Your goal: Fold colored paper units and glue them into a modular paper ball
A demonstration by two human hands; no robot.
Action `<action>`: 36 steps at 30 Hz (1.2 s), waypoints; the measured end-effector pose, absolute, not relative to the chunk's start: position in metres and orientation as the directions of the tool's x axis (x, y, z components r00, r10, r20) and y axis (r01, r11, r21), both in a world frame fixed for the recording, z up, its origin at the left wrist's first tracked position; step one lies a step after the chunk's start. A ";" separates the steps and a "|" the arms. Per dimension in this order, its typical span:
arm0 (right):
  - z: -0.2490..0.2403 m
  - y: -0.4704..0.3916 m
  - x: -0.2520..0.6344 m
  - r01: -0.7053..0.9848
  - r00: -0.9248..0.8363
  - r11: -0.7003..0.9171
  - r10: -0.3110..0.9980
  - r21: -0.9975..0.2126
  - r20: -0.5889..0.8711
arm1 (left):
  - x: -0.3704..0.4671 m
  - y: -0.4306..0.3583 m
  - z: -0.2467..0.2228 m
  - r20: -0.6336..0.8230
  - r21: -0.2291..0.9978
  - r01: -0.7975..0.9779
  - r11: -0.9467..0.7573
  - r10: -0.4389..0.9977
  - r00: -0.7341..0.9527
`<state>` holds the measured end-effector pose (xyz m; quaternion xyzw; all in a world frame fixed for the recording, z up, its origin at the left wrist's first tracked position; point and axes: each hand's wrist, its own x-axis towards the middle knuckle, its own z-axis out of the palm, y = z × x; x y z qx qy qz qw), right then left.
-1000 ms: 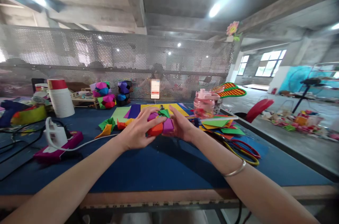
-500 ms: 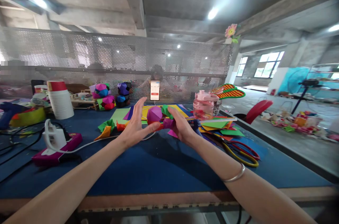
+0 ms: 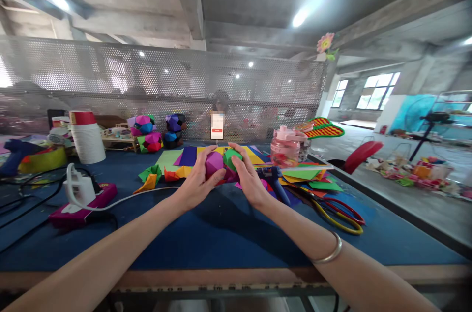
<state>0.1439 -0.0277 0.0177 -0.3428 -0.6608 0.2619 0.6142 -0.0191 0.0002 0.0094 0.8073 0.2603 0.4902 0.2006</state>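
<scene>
Between my two hands, above the blue table (image 3: 221,238), is a folded paper ball (image 3: 214,163) with purple, green and some red faces. My left hand (image 3: 197,179) wraps round its purple side, thumb across the near face. From the other side my right hand (image 3: 249,179) grips the green part (image 3: 232,158), fingers over its top. The ball's far side is hidden. Left of my hands lie loose folded pieces, a green one (image 3: 150,174), an orange one (image 3: 146,184) and a red one (image 3: 173,174). Behind the ball lie flat coloured paper sheets (image 3: 188,155).
Scissors (image 3: 341,213) and a blue glue gun (image 3: 276,184) lie at right, near a pink jug (image 3: 285,147). At left are a purple power strip (image 3: 83,207) with cables and stacked paper cups (image 3: 88,142). Finished paper balls (image 3: 150,141) and a phone (image 3: 217,125) stand behind.
My left hand has closed in from spread fingers onto the purple side. The green part now sits snug beside the purple one, my right fingers over it. The view has shifted slightly.
</scene>
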 end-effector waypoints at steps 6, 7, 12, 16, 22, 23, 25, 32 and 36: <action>0.020 -0.031 0.142 0.135 -0.010 0.656 0.750 -0.742 0.661 | -0.019 -0.005 0.013 0.685 0.588 0.205 -0.783 0.616 0.389; 0.020 -0.031 0.141 0.134 -0.018 0.654 0.752 -0.744 0.658 | -0.018 -0.005 0.013 0.686 0.586 0.200 -0.785 0.612 0.393; 0.020 -0.031 0.140 0.130 -0.038 0.663 0.746 -0.737 0.665 | -0.017 -0.004 0.011 0.673 0.610 0.171 -0.773 0.620 0.404; 0.019 -0.031 0.140 0.144 -0.055 0.675 0.735 -0.723 0.675 | -0.018 -0.003 0.011 0.667 0.599 0.199 -0.776 0.620 0.413; 0.014 -0.031 0.141 0.201 -0.099 0.691 0.719 -0.694 0.688 | -0.021 -0.002 0.012 0.676 0.564 0.217 -0.797 0.596 0.433; 0.013 -0.030 0.142 0.215 -0.108 0.694 0.716 -0.687 0.689 | -0.021 -0.001 0.012 0.675 0.560 0.221 -0.798 0.594 0.437; 0.010 -0.030 0.143 0.240 -0.124 0.698 0.712 -0.675 0.692 | -0.021 -0.001 0.012 0.677 0.551 0.231 -0.802 0.591 0.438; 0.007 -0.028 0.143 0.270 -0.142 0.705 0.703 -0.656 0.697 | -0.021 -0.001 0.012 0.669 0.550 0.251 -0.796 0.600 0.438; 0.008 -0.028 0.143 0.264 -0.129 0.700 0.707 -0.663 0.695 | -0.022 -0.001 0.013 0.661 0.567 0.238 -0.789 0.607 0.440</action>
